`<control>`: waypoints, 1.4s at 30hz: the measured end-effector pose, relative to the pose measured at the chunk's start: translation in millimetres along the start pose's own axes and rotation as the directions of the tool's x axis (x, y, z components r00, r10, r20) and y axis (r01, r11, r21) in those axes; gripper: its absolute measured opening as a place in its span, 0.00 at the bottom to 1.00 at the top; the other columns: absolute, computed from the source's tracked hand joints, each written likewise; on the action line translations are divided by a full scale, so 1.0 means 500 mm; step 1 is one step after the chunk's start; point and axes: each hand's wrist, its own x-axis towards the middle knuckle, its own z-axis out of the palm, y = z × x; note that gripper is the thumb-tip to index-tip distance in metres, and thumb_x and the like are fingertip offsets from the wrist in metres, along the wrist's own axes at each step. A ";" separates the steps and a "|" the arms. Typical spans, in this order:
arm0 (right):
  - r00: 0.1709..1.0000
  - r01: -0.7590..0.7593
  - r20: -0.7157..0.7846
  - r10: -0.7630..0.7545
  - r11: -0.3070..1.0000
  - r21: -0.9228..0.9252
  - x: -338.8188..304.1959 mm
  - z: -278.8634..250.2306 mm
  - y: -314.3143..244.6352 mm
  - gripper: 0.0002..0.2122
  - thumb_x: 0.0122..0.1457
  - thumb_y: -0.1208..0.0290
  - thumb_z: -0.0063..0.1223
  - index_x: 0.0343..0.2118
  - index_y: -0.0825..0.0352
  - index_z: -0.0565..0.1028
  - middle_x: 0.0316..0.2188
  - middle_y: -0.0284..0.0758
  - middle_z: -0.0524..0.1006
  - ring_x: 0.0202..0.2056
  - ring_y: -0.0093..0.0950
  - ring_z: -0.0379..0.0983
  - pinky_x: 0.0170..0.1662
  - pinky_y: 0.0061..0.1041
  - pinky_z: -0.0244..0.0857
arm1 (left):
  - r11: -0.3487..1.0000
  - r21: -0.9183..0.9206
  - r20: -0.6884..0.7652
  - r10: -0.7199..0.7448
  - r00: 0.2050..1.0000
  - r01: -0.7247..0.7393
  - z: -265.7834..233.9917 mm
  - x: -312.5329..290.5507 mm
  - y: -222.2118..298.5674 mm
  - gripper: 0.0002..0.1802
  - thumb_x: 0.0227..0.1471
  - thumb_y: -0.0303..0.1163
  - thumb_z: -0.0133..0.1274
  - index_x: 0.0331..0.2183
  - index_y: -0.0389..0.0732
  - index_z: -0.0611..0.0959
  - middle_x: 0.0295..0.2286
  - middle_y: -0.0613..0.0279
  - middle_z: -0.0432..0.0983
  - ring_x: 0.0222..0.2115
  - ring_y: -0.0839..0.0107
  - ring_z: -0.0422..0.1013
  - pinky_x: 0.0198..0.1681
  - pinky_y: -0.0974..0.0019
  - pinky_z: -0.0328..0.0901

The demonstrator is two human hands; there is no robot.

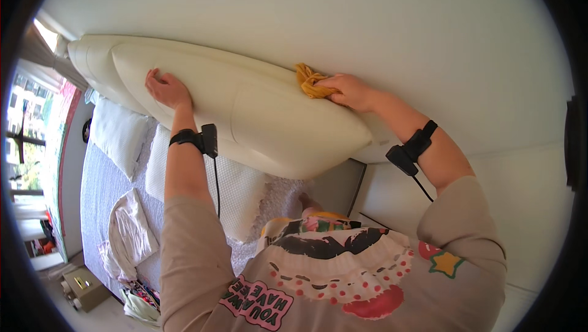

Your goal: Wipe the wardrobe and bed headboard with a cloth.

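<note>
A long cream padded headboard runs along the wall above the bed. My right hand grips a bunched mustard-yellow cloth and presses it on the headboard's top edge, towards its right end. Farther left, my left hand rests against the padded front with its fingers loosely curled and nothing visible in them. Some of its fingertips are hard to make out. Black straps with small boxes and cables sit round both forearms.
Below the headboard, the bed holds a white pillow, another textured pillow and a crumpled pale garment. A window with curtains is at far left. A box-like beige piece stands at lower left. White wall rises behind the headboard.
</note>
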 end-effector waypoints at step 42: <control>0.943 0.019 0.013 0.331 -0.092 0.996 -0.184 0.128 0.027 0.25 0.66 0.53 0.52 0.60 0.65 0.66 0.60 0.43 0.69 0.61 0.41 0.68 0.57 0.50 0.69 | 0.360 0.005 0.997 -0.080 0.025 0.933 -0.186 -0.372 0.497 0.21 0.62 0.41 0.59 0.48 0.33 0.82 0.43 0.59 0.82 0.41 0.72 0.77 0.43 0.69 0.70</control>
